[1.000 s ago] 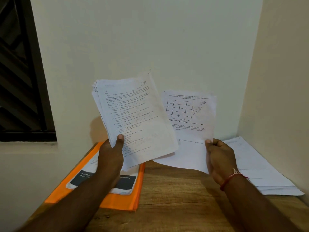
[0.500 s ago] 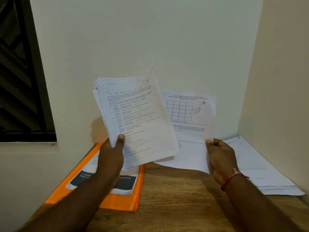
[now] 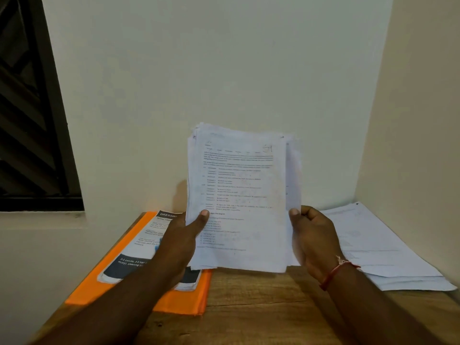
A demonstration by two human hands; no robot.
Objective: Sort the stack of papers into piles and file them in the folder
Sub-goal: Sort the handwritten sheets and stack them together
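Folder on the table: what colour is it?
The folder is bright orange, seen best in the head view.

Two hands are in view, the left hand [image 3: 183, 241] and the right hand [image 3: 312, 235]. Paper comes in three lots. There is one stack of papers [image 3: 239, 195] gripped at its sides by both hands, one pile of white sheets [image 3: 388, 255] flat on the right of the worktop [image 3: 261, 307], and one bundle of printed leaflets [image 3: 146, 235] on the folder [image 3: 104, 282]. The sheets in each lot sit too close to count. There is one orange folder, one wooden worktop, one dark window [image 3: 27, 120] and one red thread bracelet [image 3: 334, 272] on the right wrist.
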